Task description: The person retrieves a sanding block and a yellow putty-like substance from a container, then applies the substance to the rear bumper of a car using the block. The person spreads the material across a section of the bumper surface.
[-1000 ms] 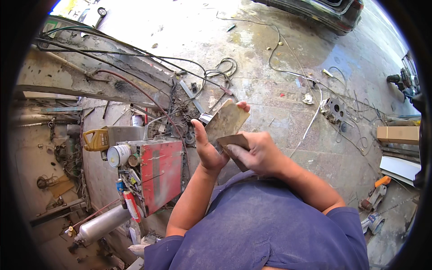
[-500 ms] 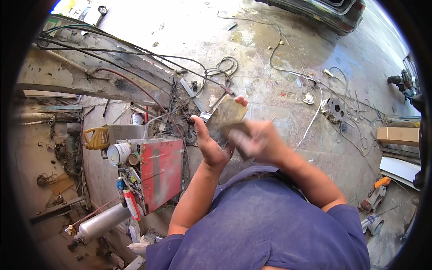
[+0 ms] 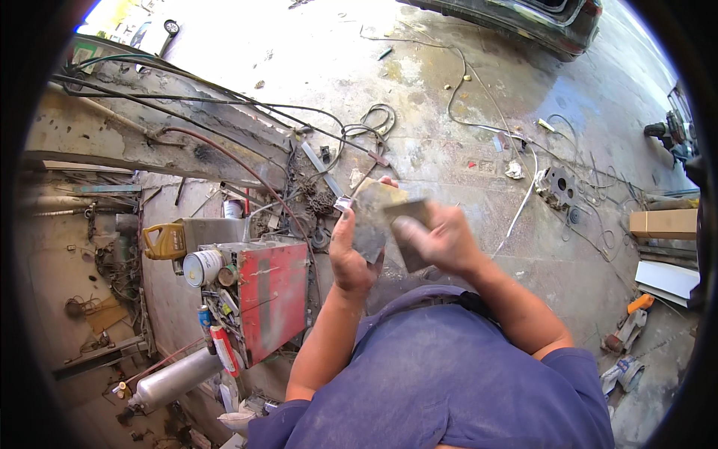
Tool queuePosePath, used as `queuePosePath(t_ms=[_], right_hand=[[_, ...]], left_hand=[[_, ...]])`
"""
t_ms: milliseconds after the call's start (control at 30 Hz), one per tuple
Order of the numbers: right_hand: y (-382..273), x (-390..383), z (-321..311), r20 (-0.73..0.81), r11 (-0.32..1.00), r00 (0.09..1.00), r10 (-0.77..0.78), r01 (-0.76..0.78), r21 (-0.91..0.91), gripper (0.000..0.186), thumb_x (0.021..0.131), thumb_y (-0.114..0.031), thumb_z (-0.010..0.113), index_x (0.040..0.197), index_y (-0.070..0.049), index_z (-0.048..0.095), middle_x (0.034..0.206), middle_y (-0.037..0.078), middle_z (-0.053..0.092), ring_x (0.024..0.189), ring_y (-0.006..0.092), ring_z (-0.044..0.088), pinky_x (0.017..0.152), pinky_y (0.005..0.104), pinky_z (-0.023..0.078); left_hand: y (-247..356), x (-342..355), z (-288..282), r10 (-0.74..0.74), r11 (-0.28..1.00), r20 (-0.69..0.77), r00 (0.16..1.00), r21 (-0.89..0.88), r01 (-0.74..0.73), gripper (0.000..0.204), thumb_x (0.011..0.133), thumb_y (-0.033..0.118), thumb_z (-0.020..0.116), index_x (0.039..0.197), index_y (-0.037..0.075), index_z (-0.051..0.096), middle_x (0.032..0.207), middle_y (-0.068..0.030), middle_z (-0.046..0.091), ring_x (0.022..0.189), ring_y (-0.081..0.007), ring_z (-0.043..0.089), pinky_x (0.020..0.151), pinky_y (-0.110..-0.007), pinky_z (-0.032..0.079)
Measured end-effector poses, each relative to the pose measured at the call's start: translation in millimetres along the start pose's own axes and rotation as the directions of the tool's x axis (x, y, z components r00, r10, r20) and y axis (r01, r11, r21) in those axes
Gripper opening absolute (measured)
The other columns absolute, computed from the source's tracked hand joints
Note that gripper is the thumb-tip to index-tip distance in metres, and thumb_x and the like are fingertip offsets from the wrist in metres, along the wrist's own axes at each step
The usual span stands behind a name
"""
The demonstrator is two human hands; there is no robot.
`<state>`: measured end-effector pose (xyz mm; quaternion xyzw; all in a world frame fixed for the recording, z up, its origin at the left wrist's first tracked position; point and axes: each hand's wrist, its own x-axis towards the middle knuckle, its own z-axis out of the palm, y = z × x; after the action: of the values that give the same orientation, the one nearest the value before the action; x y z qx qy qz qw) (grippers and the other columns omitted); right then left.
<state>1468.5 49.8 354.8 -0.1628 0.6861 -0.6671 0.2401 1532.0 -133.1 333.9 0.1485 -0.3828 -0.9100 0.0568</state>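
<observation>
My left hand [image 3: 351,260] grips a flat, stained board [image 3: 369,217], greyish with a yellow smear along its far end. The thumb lies along the board's left side, and fingertips show past the far edge. In my right hand [image 3: 449,241] is a dark, flat rectangular spreader [image 3: 408,212], the thumb pressed on its upper face. The spreader stands just right of the board and overlaps its right side in view; whether the two touch I cannot tell. My right fingers underneath are hidden.
A red cabinet [image 3: 273,288] to the left carries a paint can [image 3: 202,267] and a yellow-brown jug [image 3: 163,241]. Cables [image 3: 366,123] and a metal engine part [image 3: 557,185] lie on the floor. A dark car [image 3: 516,26] stands far off; a cardboard box [image 3: 663,224] is at right.
My right hand and spreader have shifted slightly right, baring more of the board. The board has tilted, and my left thumb has moved in against its side.
</observation>
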Motion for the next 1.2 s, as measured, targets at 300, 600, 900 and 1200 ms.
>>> queuePosePath(t_ms=[300,600,900,1200], right_hand=[[27,20,-6,-0.308,0.818,0.928,0.211,0.005,0.575,0.017,0.112,-0.011,0.071,0.123,0.0,0.076,0.107,0.003,0.08,0.088,0.0073,0.07,0.078,0.0271,0.058],[27,11,-22,-0.143,0.982,0.987,0.074,-0.046,0.186,0.019,0.111,-0.01,0.072,0.124,0.003,0.076,0.11,0.005,0.082,0.094,0.0091,0.072,0.085,0.0286,0.059],[17,9,-8,-0.204,0.999,0.978,-0.034,0.033,-0.005,0.018,0.11,-0.009,0.074,0.121,0.004,0.077,0.106,0.005,0.083,0.093,0.0088,0.072,0.081,0.029,0.06],[24,10,-10,-0.169,0.997,0.985,-0.017,0.03,0.074,0.016,0.105,-0.009,0.077,0.116,0.003,0.08,0.097,0.003,0.084,0.086,0.0064,0.07,0.077,0.0312,0.06]], left_hand=[[-15,-16,4,0.102,0.972,0.011,0.995,0.212,-0.102,0.054,0.12,0.018,0.05,0.17,0.0,0.044,0.16,-0.0164,0.063,0.142,-0.0281,0.066,0.121,-0.045,0.053],[9,-21,-10,-0.217,0.963,0.256,0.942,0.217,0.162,0.059,0.106,0.001,0.058,0.164,-0.007,0.048,0.152,-0.0153,0.066,0.138,-0.0225,0.066,0.12,-0.04,0.051],[-10,-18,5,-0.124,0.828,0.209,0.97,0.561,-0.016,0.046,0.111,0.014,0.073,0.152,-0.002,0.059,0.136,-0.007,0.07,0.123,-0.0156,0.066,0.107,-0.032,0.054],[-6,-7,9,-0.024,0.57,0.363,0.932,0.771,-0.286,0.066,0.095,0.037,0.093,0.14,-0.002,0.065,0.129,-0.017,0.066,0.12,-0.0324,0.065,0.106,-0.042,0.052]])
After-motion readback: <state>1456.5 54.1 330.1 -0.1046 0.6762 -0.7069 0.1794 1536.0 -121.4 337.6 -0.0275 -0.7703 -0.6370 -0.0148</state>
